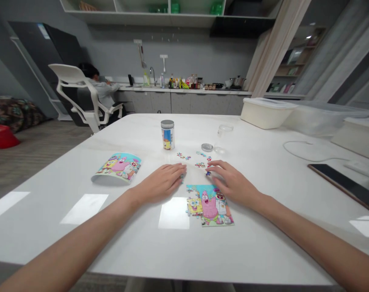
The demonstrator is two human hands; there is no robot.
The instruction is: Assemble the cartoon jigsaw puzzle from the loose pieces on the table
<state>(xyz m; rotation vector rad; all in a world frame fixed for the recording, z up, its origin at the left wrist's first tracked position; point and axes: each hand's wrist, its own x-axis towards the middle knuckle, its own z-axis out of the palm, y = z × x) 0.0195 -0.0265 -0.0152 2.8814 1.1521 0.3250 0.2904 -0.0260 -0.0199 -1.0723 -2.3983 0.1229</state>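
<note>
My left hand (164, 182) lies palm down on the white table, fingers stretched out; a small puzzle piece (182, 177) shows at its fingertips. Over on the other side, my right hand (234, 183) has its fingers apart, with the tips at a dark blue puzzle piece (208, 173). Just below the right hand is a partly assembled cartoon jigsaw puzzle (209, 206), its left edge uneven and its lower left corner open. Several loose puzzle pieces (199, 165) lie beyond the hands. A curled picture sheet (119, 166) with the same cartoon rests left of my left hand.
A lidded puzzle jar (168, 136) stands at the table's middle. Near it are a metal lid (207, 147) and a clear jar (222, 140). A phone (348, 184), a white cable (312, 157) and storage boxes (266, 113) occupy the right. A person (104, 93) sits at the back left.
</note>
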